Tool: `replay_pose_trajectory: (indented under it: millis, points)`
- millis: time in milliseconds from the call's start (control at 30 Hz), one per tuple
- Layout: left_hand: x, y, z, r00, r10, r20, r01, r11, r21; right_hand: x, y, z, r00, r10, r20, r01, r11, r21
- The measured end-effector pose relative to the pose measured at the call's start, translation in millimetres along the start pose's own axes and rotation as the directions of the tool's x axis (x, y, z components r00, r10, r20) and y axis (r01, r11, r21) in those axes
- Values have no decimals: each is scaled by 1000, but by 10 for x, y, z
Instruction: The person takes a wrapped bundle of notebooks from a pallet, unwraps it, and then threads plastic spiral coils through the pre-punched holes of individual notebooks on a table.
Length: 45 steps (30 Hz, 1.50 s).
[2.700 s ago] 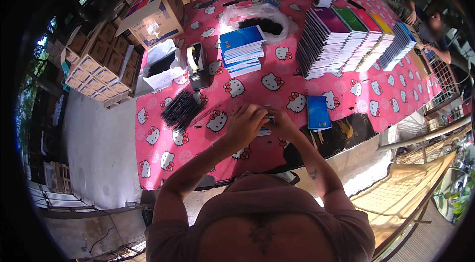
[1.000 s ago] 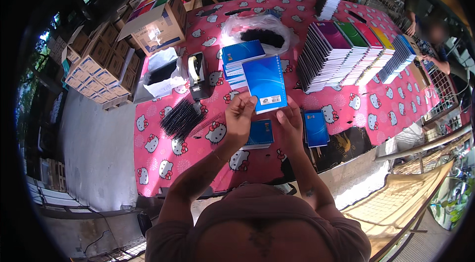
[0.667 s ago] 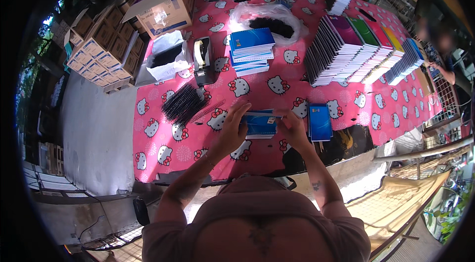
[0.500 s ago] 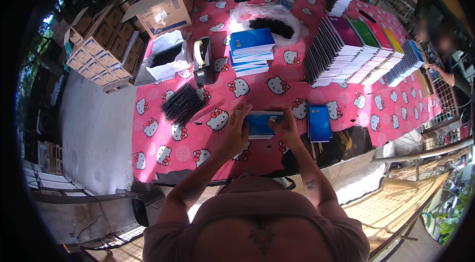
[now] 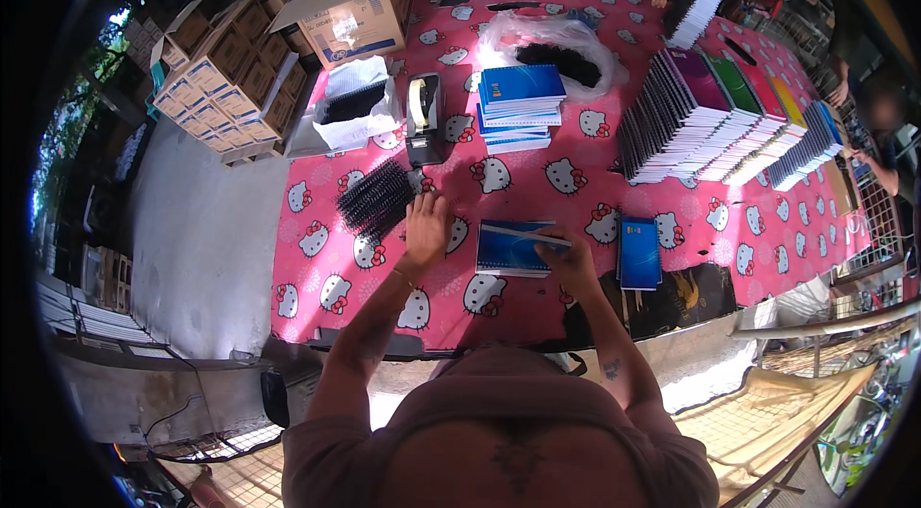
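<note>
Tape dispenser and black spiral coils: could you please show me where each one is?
Tape dispenser [image 5: 431,127], head view: middle of its black body.
Black spiral coils [image 5: 374,201], head view: middle of the pile.

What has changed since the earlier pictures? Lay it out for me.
The left hand has let go of the blue notebook and moved left, beside the black coils; whether it touches them is unclear. The right hand still grips the notebook. The tall coloured stacks and tape dispenser stayed put.
</note>
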<state>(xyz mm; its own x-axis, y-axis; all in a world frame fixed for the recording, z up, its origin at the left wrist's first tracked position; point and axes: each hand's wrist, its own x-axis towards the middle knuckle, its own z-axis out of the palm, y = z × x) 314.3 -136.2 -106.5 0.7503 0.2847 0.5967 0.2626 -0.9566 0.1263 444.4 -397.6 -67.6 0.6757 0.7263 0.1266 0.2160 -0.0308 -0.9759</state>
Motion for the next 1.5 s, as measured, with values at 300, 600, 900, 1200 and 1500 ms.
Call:
replay_pose_trajectory:
  millis: [300,600,900,1200,1500]
  points:
    - [135,670,-879,957,-203,206,289,681,-673,30,57,-24,1000,-19,23,19,1000,10]
    - [127,630,-749,956,-240,168,291,716,-635,30,4,-19,998,-58,26,55,996,76]
    - [546,583,-1086,943,143,299,81,777,-625,-5,-96,-65,999,-21,32,20,999,29]
    - [608,904,-1038,958,167,232,-145,983,-108,-83,-252,11,995,33,-95,-25,996,86]
    - [567,598,-1037,893,300,336,-171,916,-362,-119,-379,-10,993,89,-77,-96,992,-88]
